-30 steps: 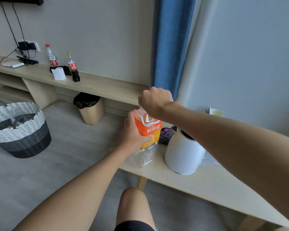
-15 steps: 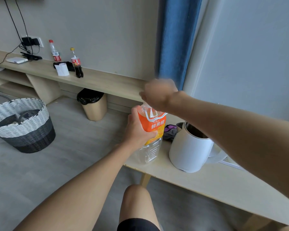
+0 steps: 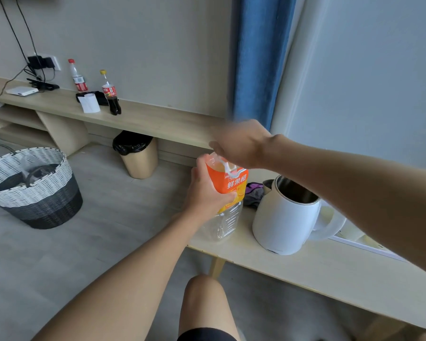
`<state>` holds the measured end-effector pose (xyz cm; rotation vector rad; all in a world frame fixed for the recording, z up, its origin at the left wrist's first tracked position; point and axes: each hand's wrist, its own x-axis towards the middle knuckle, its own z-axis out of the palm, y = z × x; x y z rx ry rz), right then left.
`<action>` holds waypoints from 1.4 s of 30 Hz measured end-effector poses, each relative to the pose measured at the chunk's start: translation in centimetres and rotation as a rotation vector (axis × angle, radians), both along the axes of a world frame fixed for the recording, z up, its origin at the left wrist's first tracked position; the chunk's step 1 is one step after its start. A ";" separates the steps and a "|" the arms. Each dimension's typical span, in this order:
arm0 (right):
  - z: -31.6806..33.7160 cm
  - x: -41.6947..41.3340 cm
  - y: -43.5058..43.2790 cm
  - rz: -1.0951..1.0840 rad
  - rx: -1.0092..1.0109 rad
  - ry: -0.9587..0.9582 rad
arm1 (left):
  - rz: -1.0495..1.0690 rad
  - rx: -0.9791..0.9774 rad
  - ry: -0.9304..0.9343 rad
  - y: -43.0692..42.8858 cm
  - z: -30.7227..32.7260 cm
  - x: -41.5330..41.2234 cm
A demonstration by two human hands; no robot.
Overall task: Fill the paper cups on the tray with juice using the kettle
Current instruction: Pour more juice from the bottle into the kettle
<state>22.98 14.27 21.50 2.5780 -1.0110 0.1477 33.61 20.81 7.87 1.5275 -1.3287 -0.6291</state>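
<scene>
A clear juice bottle [image 3: 228, 203] with an orange label stands on the light wooden table [image 3: 330, 271] near its left end. My left hand [image 3: 207, 193] grips the bottle round its label. My right hand [image 3: 241, 143] is curled over the bottle's top and blurred by motion; the cap is hidden under it. A white electric kettle [image 3: 280, 222] stands just right of the bottle with its lid open and a steel inside. Behind the kettle's handle, pale paper cups [image 3: 354, 233] on a white tray [image 3: 369, 249] are mostly hidden by my right forearm.
A purple cloth [image 3: 253, 193] lies behind the kettle. On the floor at left stand a woven black-and-white basket [image 3: 32, 188] and a beige bin [image 3: 138, 153]. A wall shelf [image 3: 143, 119] holds two drink bottles. A blue curtain [image 3: 256, 57] hangs behind.
My right hand has been turning on the bottle's top, now blurred. The view has swung so the kettle's open inside and the tray edge show more. My left hand kept its grip.
</scene>
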 end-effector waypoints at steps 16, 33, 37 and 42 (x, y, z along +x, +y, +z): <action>-0.5 2.3 -4.2 -0.407 -0.006 -0.153 | 0.232 -0.007 -0.074 -4.9 0.2 -1.8; -4.1 0.0 -16.3 -0.625 0.204 -0.619 | 0.026 0.008 -0.240 -24.7 0.0 -5.6; -5.9 -0.6 -18.7 -0.628 0.229 -0.677 | -0.004 0.090 -0.087 -26.7 -1.1 -6.2; -6.8 -1.9 -20.0 -0.629 0.238 -0.649 | -0.019 0.055 -0.177 -27.6 -0.7 -7.0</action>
